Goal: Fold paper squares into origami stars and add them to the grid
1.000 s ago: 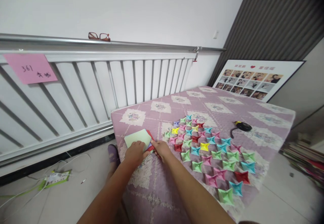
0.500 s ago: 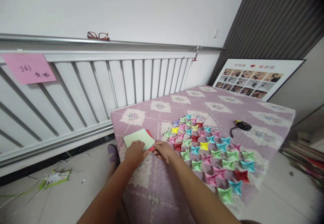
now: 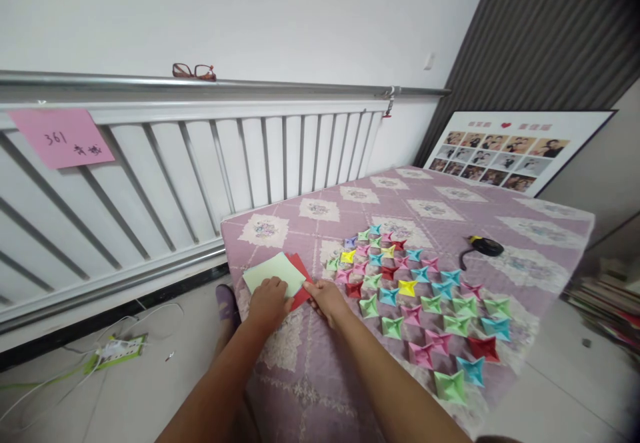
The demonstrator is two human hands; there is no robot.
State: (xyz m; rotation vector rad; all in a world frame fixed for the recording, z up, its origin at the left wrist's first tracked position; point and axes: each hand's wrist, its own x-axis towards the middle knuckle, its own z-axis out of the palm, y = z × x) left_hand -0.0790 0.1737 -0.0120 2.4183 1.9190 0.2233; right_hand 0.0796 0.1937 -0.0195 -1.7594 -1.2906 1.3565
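A stack of square craft paper (image 3: 265,271), pale green on top, lies near the bed's left edge. My left hand (image 3: 270,303) is on top of it, its bent fingers pressing on the green sheet and its thumb by the near edge. Red paper (image 3: 301,296) juts out from under the green sheet on the right. My right hand (image 3: 324,298) pinches the red paper's right corner between thumb and fingers. Just right of that hand, many folded paper pieces (image 3: 407,287) with four points stand in rows, in green, pink, blue, yellow and red.
A patterned purple bedspread (image 3: 320,356) lies under everything. A black and yellow tape measure (image 3: 486,247) is at the right. Beyond are a white radiator (image 3: 275,156), glasses (image 3: 195,71) on its pipe and a photo board (image 3: 520,153). A power strip (image 3: 120,351) with cables lies on the floor.
My right hand has drawn the red paper a little to the right, so more of it shows beyond the green sheet. My left hand stays on the stack.
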